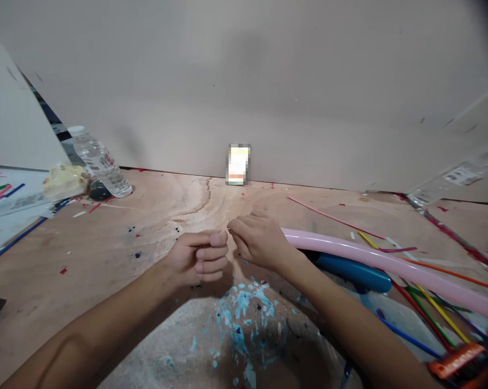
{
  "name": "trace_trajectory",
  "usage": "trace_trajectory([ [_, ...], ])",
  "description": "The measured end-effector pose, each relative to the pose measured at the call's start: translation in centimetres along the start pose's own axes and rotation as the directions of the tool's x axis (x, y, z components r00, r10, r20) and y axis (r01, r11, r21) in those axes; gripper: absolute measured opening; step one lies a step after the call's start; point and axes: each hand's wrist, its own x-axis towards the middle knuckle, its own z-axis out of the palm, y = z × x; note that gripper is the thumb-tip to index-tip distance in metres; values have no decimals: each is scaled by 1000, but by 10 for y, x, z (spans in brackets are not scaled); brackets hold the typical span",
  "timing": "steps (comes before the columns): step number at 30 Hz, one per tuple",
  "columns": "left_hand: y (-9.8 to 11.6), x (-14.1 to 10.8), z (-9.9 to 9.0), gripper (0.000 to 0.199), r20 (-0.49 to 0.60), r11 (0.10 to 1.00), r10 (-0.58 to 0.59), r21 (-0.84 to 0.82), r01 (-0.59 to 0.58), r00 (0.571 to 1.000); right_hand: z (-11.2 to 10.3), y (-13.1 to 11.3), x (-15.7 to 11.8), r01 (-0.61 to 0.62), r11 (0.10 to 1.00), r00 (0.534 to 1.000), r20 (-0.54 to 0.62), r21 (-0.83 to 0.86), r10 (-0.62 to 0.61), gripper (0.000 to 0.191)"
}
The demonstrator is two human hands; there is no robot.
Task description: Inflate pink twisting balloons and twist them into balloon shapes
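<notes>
A long, inflated pink modelling balloon (345, 247) runs from the right edge to behind my right hand (260, 240), whose closed fingers seem to grip its near end. My left hand (201, 255) faces it with fingers curled and thumb pinched against the index finger. A thin pale bit, apparently the balloon's neck, shows between the two sets of fingertips; most of it is hidden. Under the balloon, beside my right forearm, lies a teal cylinder with a black end (353, 272), resembling a balloon pump.
A phone (238, 164) with its screen blurred leans on the grey wall. At left stands a tilted water bottle (100, 162) near a crumpled yellowish bag (65, 180). Several uninflated balloons (426, 310) and an orange-handled tool (456, 362) lie at right. Blue flakes (246, 308) dot the wooden tabletop.
</notes>
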Motion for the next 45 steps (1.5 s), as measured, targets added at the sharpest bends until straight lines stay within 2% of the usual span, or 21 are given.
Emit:
trace_trajectory([
  [2, 4, -3, 2, 17, -7, 992, 127, -19, -127, 992, 1, -1, 0, 0, 1000, 1000, -8, 9, 0, 23],
  [5, 11, -5, 7, 17, -54, 942, 335, -9, -336, 941, 2, -6, 3, -12, 999, 1000, -14, 36, 12, 21],
  [8, 14, -3, 10, 18, -109, 900, 435, 10, -436, 894, 1, -13, 6, -76, 992, 997, 6, 105, 75, 22],
  [10, 14, 0, 12, 16, -140, 878, 477, 40, -477, 868, -1, -18, 8, -150, 966, 988, 51, 210, 143, 24],
  [13, 11, 6, 11, 10, -152, 833, 548, 190, -520, 823, -7, -22, 8, -221, 854, 975, 137, 470, 176, 28],
  [16, 9, 8, 7, 14, -125, 734, 624, 433, -524, 771, -12, -25, 8, -258, 646, 966, 212, 718, 151, 33],
  [18, 9, 7, 5, 20, -84, 607, 680, 622, -495, 728, -13, -26, 7, -296, 517, 955, 253, 804, 154, 33],
  [19, 9, 6, 3, 22, -44, 504, 706, 732, -458, 707, -12, -26, 7, -313, 471, 950, 271, 825, 156, 33],
  [21, 9, 4, 0, 26, 91, 200, 734, 918, -343, 672, -9, -25, 7, -344, 410, 939, 301, 845, 167, 32],
  [23, 8, 3, -4, 26, 257, -152, 720, 965, -215, 645, -6, -24, 7, -369, 383, 929, 329, 847, 169, 34],
  [25, 7, 3, -10, 26, 414, -435, 674, 892, -125, 611, -3, -23, 8, -377, 424, 926, 326, 823, 190, 35],
  [26, 7, 4, -13, 26, 469, -534, 653, 842, -78, 595, -2, -23, 9, -374, 478, 927, 308, 795, 214, 35],
  [28, 6, 5, -18, 26, 510, -644, 636, 764, 33, 579, 0, -22, 11, -361, 620, 932, 249, 697, 262, 34],
  [31, 7, 6, -18, 26, 418, -654, 676, 720, 232, 608, 2, -21, 11, -339, 792, 941, 168, 508, 295, 30],
  [33, 9, 6, -14, 26, 341, -659, 682, 671, 340, 648, 4, -21, 11, -340, 869, 940, 140, 361, 309, 27],
  [35, 11, 6, -9, 27, 286, -677, 668, 618, 401, 687, 5, -22, 10, -339, 918, 939, 134, 207, 317, 26],
  [39, 12, 4, -5, 28, 275, -725, 634, 536, 432, 722, 2, -24, 9, -295, 955, 948, 132, 30, 289, 28],
  [42, 9, 2, -6, 26, 329, -785, 578, 475, 399, 747, -2, -24, 7, -255, 967, 956, 148, -10, 253, 29],
  [45, 6, 0, -8, 25, 348, -797, 555, 482, 364, 756, -4, -22, 7, -205, 979, 964, 175, 4, 201, 27],
])
